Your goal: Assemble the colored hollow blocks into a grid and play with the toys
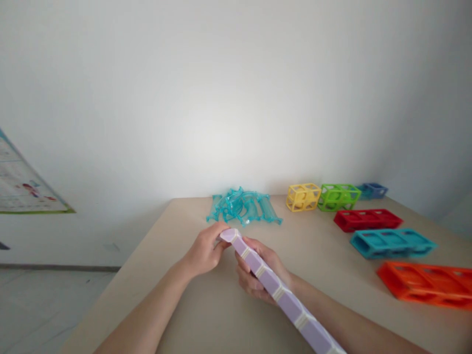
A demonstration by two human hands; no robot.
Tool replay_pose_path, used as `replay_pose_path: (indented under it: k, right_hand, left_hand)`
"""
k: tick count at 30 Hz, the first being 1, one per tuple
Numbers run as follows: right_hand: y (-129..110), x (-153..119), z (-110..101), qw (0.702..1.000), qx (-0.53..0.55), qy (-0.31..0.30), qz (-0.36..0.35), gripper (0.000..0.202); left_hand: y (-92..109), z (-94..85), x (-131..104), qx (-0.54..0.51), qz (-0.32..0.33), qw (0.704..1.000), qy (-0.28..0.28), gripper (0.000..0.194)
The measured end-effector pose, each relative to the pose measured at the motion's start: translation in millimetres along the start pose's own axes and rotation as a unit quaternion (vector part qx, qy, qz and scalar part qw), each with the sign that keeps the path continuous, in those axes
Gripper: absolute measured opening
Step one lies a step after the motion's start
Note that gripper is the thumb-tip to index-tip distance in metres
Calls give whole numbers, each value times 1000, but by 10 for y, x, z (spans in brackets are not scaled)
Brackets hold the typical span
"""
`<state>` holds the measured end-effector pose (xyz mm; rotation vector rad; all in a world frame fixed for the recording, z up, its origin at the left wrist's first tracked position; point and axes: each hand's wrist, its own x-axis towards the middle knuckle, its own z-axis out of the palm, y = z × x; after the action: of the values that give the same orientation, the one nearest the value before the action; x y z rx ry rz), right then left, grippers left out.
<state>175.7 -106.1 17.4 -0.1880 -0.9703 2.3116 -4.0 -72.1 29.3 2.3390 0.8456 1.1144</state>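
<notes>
A long strip of purple segments with whitish joints (270, 281) runs from the middle of the view down to the bottom edge, its far end bent to the left. My left hand (205, 250) pinches that far end between thumb and fingers. Just to the right, my right hand (260, 268) is wrapped round the strip a little below the bend. The strip is held above the table; its near end runs out of view at the bottom.
On the beige table (306, 246), a pile of clear teal pieces (241, 206) lies near the wall. Rightward stand yellow (303, 197), green (338, 197), blue (375, 190), red (368, 219), turquoise (393, 243) and orange (427, 283) open frames. A poster (27, 182) hangs left.
</notes>
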Motion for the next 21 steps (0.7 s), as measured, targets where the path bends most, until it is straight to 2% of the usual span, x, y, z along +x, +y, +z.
replay_pose_path:
  k: [3, 6, 9, 13, 16, 19, 21]
  right_hand:
    - [15, 10, -4, 999, -26, 33, -5, 51]
    - [41, 39, -11, 997, -40, 60, -27, 52]
    - [73, 69, -29, 992, -58, 98, -61, 52]
    - [85, 72, -22, 985, -90, 128, -67, 55]
    - [74, 44, 34, 975, -122, 176, -68, 54]
    - [65, 18, 97, 950, -164, 251, -89, 50]
    - [61, 8, 112, 933, -194, 283, -107, 50]
  left_hand:
    - [-31, -20, 25, 55, 71, 996, 21, 18]
    - [-66, -35, 52, 135, 123, 981, 67, 22]
    - [-87, -48, 65, 203, 134, 965, 102, 26]
    - [-62, -51, 70, 222, 119, 958, 138, 26]
    - [-38, -28, 77, 210, 51, 963, 160, 23]
    - [-61, 24, 80, 143, -94, 962, 212, 38]
    - [-99, 67, 81, 66, -193, 953, 223, 43]
